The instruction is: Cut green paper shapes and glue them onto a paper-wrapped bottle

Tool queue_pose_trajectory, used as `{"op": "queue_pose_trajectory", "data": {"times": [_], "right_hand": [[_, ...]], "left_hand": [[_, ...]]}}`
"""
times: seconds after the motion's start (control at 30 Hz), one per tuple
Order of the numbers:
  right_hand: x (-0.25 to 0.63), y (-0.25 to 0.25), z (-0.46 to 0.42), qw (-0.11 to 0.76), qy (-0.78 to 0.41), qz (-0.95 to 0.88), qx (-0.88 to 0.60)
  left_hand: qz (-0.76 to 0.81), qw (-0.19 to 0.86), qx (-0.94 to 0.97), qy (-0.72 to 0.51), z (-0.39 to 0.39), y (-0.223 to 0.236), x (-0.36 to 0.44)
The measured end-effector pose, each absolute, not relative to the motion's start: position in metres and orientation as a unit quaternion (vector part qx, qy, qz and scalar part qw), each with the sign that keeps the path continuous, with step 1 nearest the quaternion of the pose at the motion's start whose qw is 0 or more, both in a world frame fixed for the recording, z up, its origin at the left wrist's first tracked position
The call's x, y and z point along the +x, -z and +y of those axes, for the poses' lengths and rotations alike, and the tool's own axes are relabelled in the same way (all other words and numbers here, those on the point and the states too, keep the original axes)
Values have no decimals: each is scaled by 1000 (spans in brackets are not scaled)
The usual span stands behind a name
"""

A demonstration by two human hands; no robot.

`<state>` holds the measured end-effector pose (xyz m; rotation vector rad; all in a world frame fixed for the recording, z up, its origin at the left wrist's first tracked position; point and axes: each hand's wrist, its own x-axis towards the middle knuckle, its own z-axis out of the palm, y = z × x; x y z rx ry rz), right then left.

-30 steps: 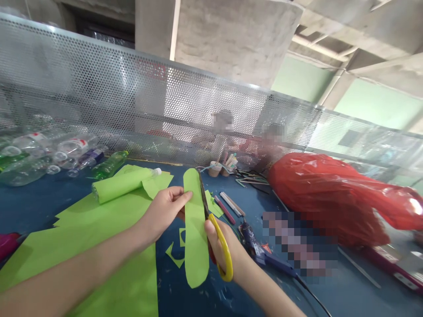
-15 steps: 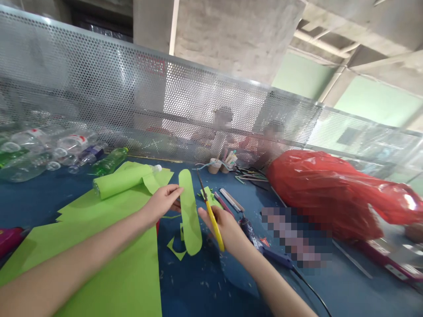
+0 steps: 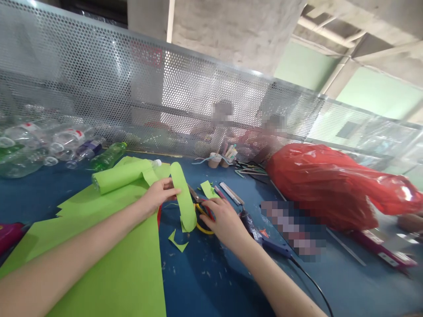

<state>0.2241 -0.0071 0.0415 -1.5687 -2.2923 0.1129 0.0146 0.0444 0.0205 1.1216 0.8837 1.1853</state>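
My left hand (image 3: 162,193) pinches a long light-green paper strip (image 3: 183,198) with rounded ends by its left edge. The strip is held tilted above the blue tabletop. On its right, my right hand (image 3: 220,218) has its thumb and fingers at the yellow-and-red handles of a pair of scissors (image 3: 205,225). The scissors sit low by the tabletop, and the strip partly hides their blades. A curved green paper offcut (image 3: 178,241) lies below the strip. Under my left forearm large green paper sheets (image 3: 115,264) are spread out.
A bottle wrapped in green paper (image 3: 122,176) lies on the sheets. Several plastic bottles (image 3: 66,141) lie far left. Behind are cups of pens (image 3: 214,162). To the right are a glue gun (image 3: 274,245) with its cord and a red plastic bag (image 3: 317,185). A perforated metal screen (image 3: 194,97) stands behind.
My right hand has lowered the scissors from upright towards the tabletop, and the handles have turned. The green strip has tilted and shifted slightly left and up in my left hand.
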Motion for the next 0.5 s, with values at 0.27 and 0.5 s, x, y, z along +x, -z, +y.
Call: {"op": "queue_pose_trajectory", "data": {"times": [0.27, 0.5], "right_hand": [[221, -44, -12, 316, -183, -836, -410], [218, -49, -11, 364, -170, -797, -450]], "left_hand": [[323, 678, 466, -468, 31, -32, 24], [340, 651, 534, -419, 28, -24, 29]]}}
